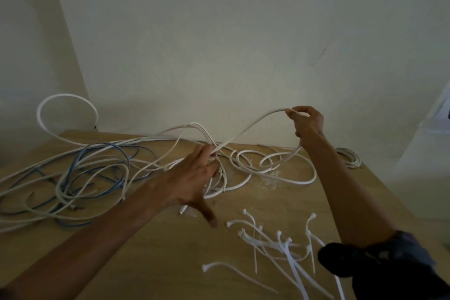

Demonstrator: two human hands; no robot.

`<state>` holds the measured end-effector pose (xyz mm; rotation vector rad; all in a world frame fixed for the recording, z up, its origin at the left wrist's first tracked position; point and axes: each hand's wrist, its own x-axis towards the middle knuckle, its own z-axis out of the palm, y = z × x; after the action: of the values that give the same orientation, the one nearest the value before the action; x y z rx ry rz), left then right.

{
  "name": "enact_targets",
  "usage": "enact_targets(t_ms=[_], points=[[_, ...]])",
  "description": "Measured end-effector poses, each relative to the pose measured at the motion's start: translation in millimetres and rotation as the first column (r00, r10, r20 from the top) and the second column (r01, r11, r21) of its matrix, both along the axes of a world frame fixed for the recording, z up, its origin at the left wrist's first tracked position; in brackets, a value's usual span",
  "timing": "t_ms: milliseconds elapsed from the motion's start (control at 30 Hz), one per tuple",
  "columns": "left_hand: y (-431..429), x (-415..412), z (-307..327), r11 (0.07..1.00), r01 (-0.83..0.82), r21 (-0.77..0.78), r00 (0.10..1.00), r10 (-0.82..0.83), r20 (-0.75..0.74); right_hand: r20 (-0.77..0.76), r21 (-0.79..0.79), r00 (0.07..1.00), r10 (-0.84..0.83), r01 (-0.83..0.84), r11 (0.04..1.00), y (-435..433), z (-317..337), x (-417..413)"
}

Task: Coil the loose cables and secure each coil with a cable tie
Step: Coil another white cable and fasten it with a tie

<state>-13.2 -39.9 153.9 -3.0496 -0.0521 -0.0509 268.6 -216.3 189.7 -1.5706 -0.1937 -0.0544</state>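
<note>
1. Wooden bench (151, 251) carries it all: the white cable (246, 129) sprawls in loose loops across the middle toward the back edge, and one run rises from that heap to my right hand (308, 124).
2. I hold that run up, clear of the bench near its back right part. I judge this lets the slack hang free and shows which strand it belongs to.
3. My right hand is clenched on the white cable, pinching it between thumb and curled fingers, and the tail drops past my wrist.
4. My left hand (192, 180) is released, with fingers straight and thumb stretched toward the front edge. Its fingertips (205, 153) touch the lifted strands but grasp nothing.
5. It sits there, I think, to catch the next loop.
6. At the left edge the blue cable (80, 161) lies tangled with more white runs, not yet coiled.
7. Near the front right corner the cable ties (280, 243) wait untouched in a loose heap, and a small coil (349, 156) rests at the right edge.
</note>
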Motion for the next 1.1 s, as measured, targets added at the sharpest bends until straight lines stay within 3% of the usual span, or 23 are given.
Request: enact_targets(t_ms=[67, 133, 300, 400, 433, 533, 567, 633, 700, 767, 833, 933, 1067, 1100], points=[[-5.6, -0.8, -2.4, 0.985, 0.026, 0.173, 0.999, -0.02, -0.039, 0.068, -0.086, 0.997, -0.04, 0.046, 0.995, -0.2, -2.4, 3.1], [-1.5, 1.2, -9.1, 0.965, 0.045, 0.257, 0.998, -0.055, 0.03, 0.1, -0.139, 0.993, -0.063, 0.076, 0.987, -1.9, -6.2, 4.5], [23.0, 20.5, -4.7, 0.957, 0.221, 0.187, 0.907, -0.272, 0.322, 0.103, -0.163, 0.989, -0.104, 0.12, 0.979, -6.1, -17.5, 7.7], [25.4, 18.7, 14.4, 0.935, 0.235, -0.266, 0.938, -0.146, 0.314, 0.1, -0.141, 0.989, -0.112, 0.126, 0.982, -4.5, -13.6, 9.0], [25.3, 17.6, 17.0, 0.921, 0.237, -0.308, 0.955, -0.164, 0.246, 0.104, -0.137, 0.988, -0.112, 0.126, 0.983, -3.4, -10.3, 8.7], [20.1, 9.1, 10.4, 0.961, 0.223, -0.162, 0.973, -0.228, -0.016, 0.126, -0.141, 0.988, -0.085, 0.103, 0.985, 0.7, -1.5, 5.9], [17.2, 8.5, 7.3, 0.967, 0.243, -0.073, 0.97, -0.245, -0.011, 0.13, -0.148, 0.989, -0.075, 0.094, 0.985, 2.9, -0.6, 4.4], [14.5, 11.9, 1.2, 0.93, 0.32, 0.182, 0.932, -0.344, 0.119, 0.125, -0.155, 0.99, -0.065, 0.084, 0.984, 7.0, -0.4, -1.5], [14.8, 14.3, 1.8, 0.873, 0.289, 0.393, 0.878, -0.405, 0.255, 0.116, -0.153, 0.991, -0.061, 0.078, 0.985, 10.2, -3.0, -5.2], [16.6, 13.9, 1.4, 0.823, 0.247, 0.511, 0.83, -0.452, 0.327, 0.119, -0.172, 0.99, -0.069, 0.089, 0.981, 11.0, -5.1, -6.9], [9.0, 11.3, 0.8, 0.78, 0.326, 0.534, 0.756, -0.554, 0.348, 0.121, -0.19, 0.99, -0.074, 0.096, 0.977, 11.6, -7.0, -7.6], [-29.1, -0.5, 4.4, 0.751, 0.606, 0.262, 0.672, -0.66, 0.336, 0.143, -0.224, 0.987, -0.073, 0.104, 0.969, 19.5, -12.2, -16.0], [-64.9, -4.2, 16.7, 0.769, 0.638, -0.046, 0.71, -0.564, 0.421, 0.258, -0.474, 0.965, -0.038, 0.161, 0.866, 36.5, -16.3, -33.7], [-65.9, -2.4, 19.3, 0.747, 0.635, -0.198, 0.729, -0.493, 0.475, 0.253, -0.536, 0.967, -0.022, 0.159, 0.829, 37.0, -17.4, -33.4]])
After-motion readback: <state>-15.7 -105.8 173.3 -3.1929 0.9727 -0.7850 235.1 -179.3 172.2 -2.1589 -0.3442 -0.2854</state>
